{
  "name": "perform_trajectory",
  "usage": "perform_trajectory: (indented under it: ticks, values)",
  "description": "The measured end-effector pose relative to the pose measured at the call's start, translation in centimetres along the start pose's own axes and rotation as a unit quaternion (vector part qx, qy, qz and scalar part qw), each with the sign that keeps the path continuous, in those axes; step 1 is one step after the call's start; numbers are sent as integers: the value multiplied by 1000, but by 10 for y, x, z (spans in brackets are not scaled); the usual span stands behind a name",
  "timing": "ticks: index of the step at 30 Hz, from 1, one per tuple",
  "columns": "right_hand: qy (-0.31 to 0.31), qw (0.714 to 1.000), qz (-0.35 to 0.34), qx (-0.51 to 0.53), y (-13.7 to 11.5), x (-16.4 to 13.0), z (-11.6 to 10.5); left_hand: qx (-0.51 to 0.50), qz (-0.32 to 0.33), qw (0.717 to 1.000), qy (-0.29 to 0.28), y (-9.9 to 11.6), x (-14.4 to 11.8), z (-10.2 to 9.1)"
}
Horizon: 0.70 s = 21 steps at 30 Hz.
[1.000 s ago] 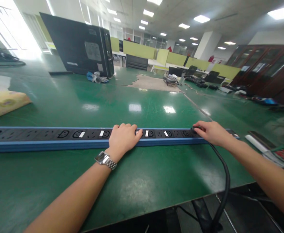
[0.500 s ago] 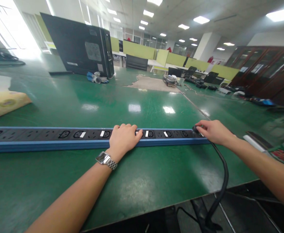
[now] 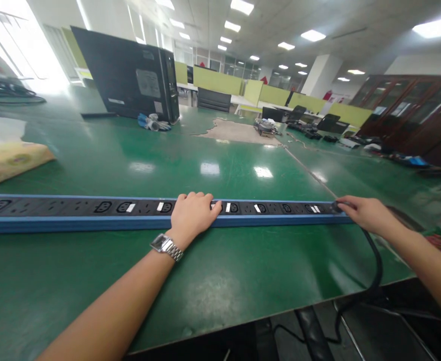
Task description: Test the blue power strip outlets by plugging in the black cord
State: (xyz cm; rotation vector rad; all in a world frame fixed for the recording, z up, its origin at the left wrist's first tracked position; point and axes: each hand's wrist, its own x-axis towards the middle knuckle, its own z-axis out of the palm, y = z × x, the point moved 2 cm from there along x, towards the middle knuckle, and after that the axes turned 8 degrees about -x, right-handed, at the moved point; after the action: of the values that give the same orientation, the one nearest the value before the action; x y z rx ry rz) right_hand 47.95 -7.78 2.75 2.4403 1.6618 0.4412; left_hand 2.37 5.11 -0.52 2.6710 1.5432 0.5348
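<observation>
Since the earlier frame, the right hand [image 3: 366, 214] has slid rightward along the power strip [image 3: 92, 213] to its right-hand end, where its fingers pinch the black cable [image 3: 374, 260] at the plug end. Left hand [image 3: 192, 215] lies palm-down on the strip's middle, fingers curled loosely over the sockets, gripping nothing. That long blue-edged strip stretches across the green worktop [image 3: 220, 281] from the left edge to centre right. A computer tower [image 3: 130, 75] stands upper left.
</observation>
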Motion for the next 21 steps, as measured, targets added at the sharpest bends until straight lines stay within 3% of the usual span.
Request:
perform_trajectory:
  ticks: [4,7,11,13,17,21]
  values:
    - [-12,999,-28,9,-2,9,6,9,0,1000,-4,0,0,0]
    - [-30,998,-55,1,-4,12,-6,12,-3,1000,-5,0,0,-1]
    - [35,998,55,12,23,12,-38,2,-3,1000,-8,2,0,-2]
    - [39,996,77,22,37,12,-43,-3,-7,1000,-4,2,-1,-3]
    - [8,999,6,38,40,12,-21,-5,-14,1000,-7,2,-1,-2]
    - [-9,999,6,43,26,9,5,-9,-9,1000,0,3,-1,-2]
